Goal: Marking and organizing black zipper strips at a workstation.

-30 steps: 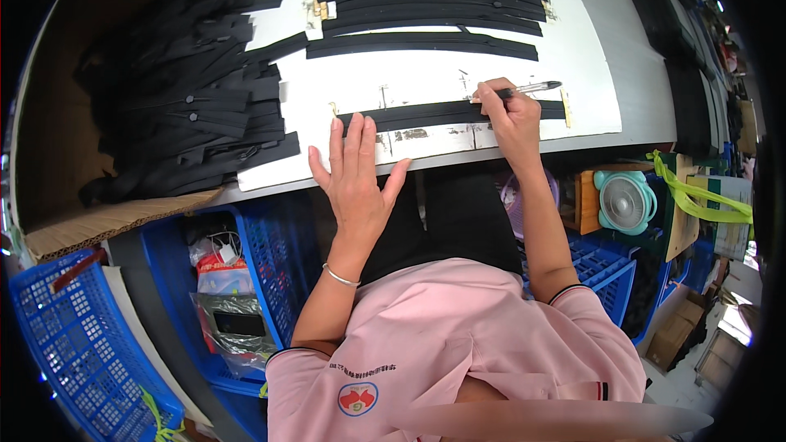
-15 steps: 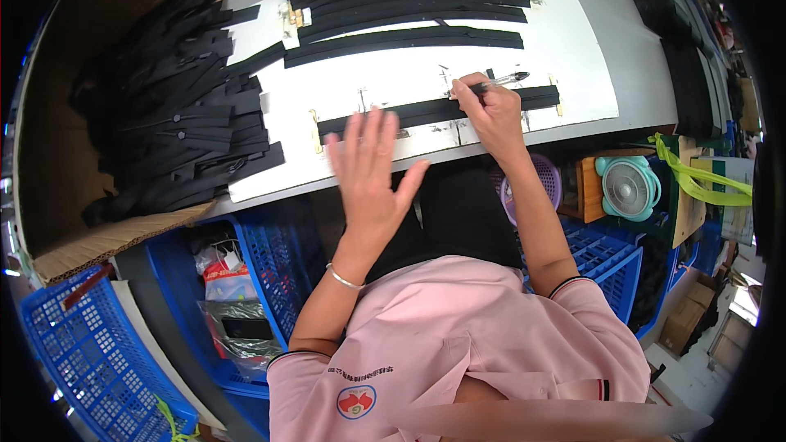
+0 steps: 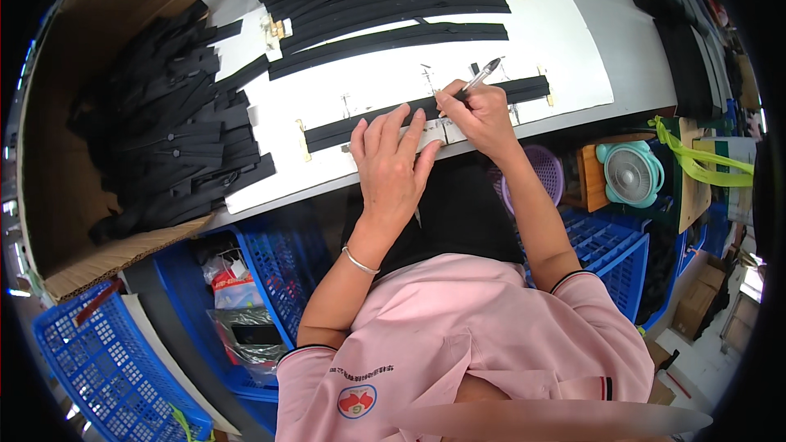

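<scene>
Left hand (image 3: 389, 164) has shifted rightward, fingers spread, gripping nothing, fingertips on the black strip (image 3: 332, 135); right hand (image 3: 483, 115), just beside, pinches a pen (image 3: 489, 68). Running left-right, the strip lies along the near side of the white board (image 3: 565, 41).

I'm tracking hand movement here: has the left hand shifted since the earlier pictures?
Yes, rightward: the left hand is farther from the yellowish tape left of the black strip.
</scene>
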Tool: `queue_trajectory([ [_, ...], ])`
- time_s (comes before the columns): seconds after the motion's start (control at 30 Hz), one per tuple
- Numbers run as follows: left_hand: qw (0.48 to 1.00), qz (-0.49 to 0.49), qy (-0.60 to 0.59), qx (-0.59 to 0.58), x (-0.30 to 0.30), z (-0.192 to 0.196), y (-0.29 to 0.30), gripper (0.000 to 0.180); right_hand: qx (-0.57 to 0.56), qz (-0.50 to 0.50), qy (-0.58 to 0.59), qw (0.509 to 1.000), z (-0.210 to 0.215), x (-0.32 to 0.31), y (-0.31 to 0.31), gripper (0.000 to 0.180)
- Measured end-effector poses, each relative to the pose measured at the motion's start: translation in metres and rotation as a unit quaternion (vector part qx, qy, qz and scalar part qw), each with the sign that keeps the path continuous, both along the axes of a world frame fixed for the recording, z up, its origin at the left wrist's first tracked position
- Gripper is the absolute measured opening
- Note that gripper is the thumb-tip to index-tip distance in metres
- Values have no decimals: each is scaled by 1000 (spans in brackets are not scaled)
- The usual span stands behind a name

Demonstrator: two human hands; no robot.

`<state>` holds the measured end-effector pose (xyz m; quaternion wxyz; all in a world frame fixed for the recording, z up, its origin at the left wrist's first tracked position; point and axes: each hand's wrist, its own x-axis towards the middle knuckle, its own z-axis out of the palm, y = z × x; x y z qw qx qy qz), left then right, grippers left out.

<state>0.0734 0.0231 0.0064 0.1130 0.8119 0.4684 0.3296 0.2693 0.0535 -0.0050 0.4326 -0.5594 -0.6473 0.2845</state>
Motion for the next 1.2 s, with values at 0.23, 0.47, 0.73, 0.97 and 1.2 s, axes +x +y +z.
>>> queue_trajectory([
  [0.23, 1000, 13, 13, 5, 3, 0, 0, 41, 51, 0, -45, 998, 14, -3, -1, 16],
  [0.47, 999, 6, 33, 8, 2, 1, -1, 40, -27, -90, 150, 984, 39, 43, -17, 19],
  [0.73, 1000, 11, 28, -6, 12, 6, -1, 38, -19, -138, 92, 986, 19, 89, -8, 22],
  [0.97, 995, -69, -72, 29, 85, 18, 26, 24, -20, -129, 84, 988, 14, 89, -7, 21],
  [1.2, 993, -82, -81, 21, 116, 2, 39, 14, -17, -130, 5, 991, 9, 90, -7, 21],
])
